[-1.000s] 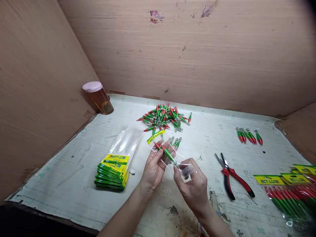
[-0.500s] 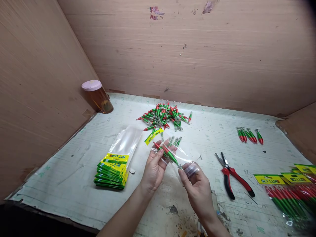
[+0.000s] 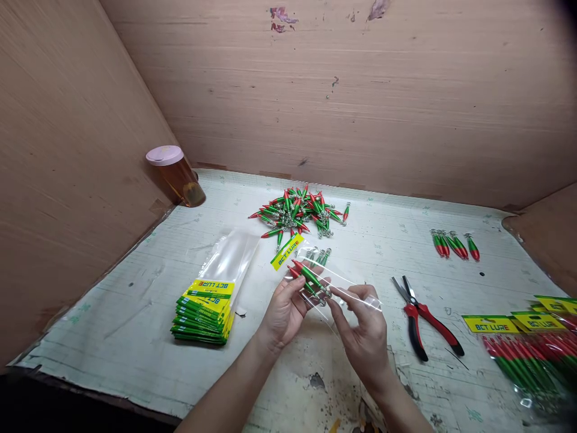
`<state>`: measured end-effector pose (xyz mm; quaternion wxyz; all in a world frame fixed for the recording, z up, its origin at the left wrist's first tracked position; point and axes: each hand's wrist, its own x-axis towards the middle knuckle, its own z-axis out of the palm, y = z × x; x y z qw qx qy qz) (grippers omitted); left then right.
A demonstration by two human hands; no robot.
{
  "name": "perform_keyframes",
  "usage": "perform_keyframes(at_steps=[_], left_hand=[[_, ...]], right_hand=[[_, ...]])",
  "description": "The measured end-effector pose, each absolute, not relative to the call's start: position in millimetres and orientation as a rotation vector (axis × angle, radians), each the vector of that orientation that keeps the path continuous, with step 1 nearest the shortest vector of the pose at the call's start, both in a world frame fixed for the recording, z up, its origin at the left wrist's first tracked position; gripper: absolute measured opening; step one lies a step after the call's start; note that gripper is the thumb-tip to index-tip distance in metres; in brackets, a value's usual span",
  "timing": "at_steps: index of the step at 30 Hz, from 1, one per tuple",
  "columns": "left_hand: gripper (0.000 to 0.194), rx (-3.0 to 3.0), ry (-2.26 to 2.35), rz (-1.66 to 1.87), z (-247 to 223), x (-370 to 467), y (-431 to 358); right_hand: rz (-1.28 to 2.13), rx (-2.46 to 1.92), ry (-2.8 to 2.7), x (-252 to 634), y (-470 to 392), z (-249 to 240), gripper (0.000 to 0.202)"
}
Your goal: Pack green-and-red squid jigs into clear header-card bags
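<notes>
My left hand (image 3: 283,310) is closed around a clear plastic bag with a yellow-green "BCT LURE" header card (image 3: 287,251). In that bag, two red-and-green fishing lures (image 3: 309,275) lie side by side, red tips toward the card and hooks toward my right hand (image 3: 364,328). The thumb and index finger of my right hand are at the hooked end of a lure, while the bag's clear end lies over its fingers. Just behind the bag, several loose lures (image 3: 321,257) rest on the table, partly seen through the film.
A heap of lures (image 3: 293,213) lies at the back. Left stand a stack of bags (image 3: 202,313) and a lidded drink container (image 3: 175,177). To the right are red-black pliers (image 3: 419,319), a short row of lures (image 3: 453,245) and filled lure packs (image 3: 518,361). Board walls enclose the table.
The lure at my right fingers has slid further into the bag, up beside the other one. The header card has tilted more steeply, and my right index finger has stretched out.
</notes>
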<state>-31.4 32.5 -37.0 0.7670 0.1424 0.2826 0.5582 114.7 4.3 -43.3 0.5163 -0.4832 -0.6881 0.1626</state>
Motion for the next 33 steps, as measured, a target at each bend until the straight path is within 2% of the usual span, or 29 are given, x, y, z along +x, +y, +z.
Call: perform_keyframes(at_steps=[5,13,16,20,26,33], left_hand=[[0.023,0.323,0.622,1.212,-38,-31,33],[0.017,0.227,0.608,1.356,-32,-48,40],[0.019,0.177,0.617,1.424,-26,-65,47],[0.032,0.109,0.563,1.512,-17,-84,53],[0.039,0.078,0.536,1.485,-16,-86,53],[0.041,0.101,0.545,1.449,-22,-83,53]], right_hand=[[0.403,-1.113,-1.74,122,8,-43,0.028],[0.306,-1.04,-1.844,114,10,-32,0.046],[0.305,-1.035,-1.873,109,18,-32,0.038],[0.302,-1.114,-2.012,103,40,-46,0.023],[0.317,-0.964,-2.435,91,66,-67,0.026],[0.357,-0.907,-2.649,99,69,-65,0.024]])
